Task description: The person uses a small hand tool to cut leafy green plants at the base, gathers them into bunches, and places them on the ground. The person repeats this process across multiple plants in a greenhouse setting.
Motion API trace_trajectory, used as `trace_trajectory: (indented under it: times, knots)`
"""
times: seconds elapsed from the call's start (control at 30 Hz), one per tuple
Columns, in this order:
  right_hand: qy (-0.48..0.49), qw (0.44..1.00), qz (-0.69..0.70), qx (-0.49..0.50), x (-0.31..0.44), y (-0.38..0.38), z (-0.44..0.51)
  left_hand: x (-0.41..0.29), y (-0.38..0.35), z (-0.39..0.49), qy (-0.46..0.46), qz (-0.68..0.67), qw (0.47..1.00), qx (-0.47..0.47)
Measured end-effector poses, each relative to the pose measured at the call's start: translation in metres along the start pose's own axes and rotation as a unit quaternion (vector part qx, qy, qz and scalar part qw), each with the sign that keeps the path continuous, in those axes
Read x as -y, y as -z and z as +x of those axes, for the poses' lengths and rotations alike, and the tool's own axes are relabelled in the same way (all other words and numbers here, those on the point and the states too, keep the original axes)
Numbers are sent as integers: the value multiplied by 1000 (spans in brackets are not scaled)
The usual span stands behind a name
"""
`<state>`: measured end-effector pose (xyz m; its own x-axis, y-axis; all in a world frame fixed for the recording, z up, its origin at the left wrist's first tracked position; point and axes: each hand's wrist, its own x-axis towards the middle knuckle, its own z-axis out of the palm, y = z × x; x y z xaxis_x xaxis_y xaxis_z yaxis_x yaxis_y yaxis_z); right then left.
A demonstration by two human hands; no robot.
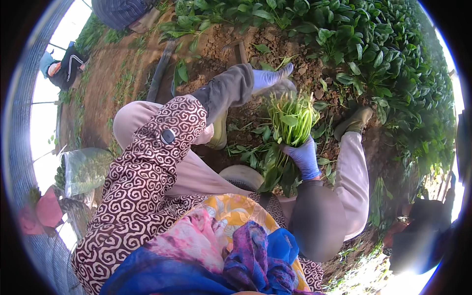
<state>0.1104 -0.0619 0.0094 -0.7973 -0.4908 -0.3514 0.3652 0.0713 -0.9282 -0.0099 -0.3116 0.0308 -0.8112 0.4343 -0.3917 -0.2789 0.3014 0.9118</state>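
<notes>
My right hand (302,156), in a blue-violet glove, is closed around a bunch of leafy greens (293,120). The bunch's cut, pale stem ends point up and away from me, and its leaves hang below my hand. My left hand (273,77), gloved alike, reaches across just above the stem ends, apart from them. Its fingers point right; a blurred grey shape beneath hides whether it holds anything. Beyond my left forearm a wooden-handled tool with a metal blade (240,51) lies on the soil, its lower handle hidden by my sleeve.
Dense rows of leafy plants (376,48) grow ahead and right. Loose leaves (254,155) lie between my shoes. A dark bar (161,70) lies at left, near a clear plastic bag of greens (86,171). Two other people (68,68) are at the upper left.
</notes>
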Motion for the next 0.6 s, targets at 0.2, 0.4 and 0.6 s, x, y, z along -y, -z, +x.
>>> trace_trajectory:
  times: [0.2,0.4,0.6]
  knots:
    - [1,1000,-11,-20,-3,1,-3,1,-38,-15,-19,102,994,-34]
    - [-12,996,-79,-36,-14,7,-2,-59,-21,-40,93,-20,985,-142]
    - [-22,995,-90,-43,-14,6,-2,-13,18,-55,15,-43,985,-167]
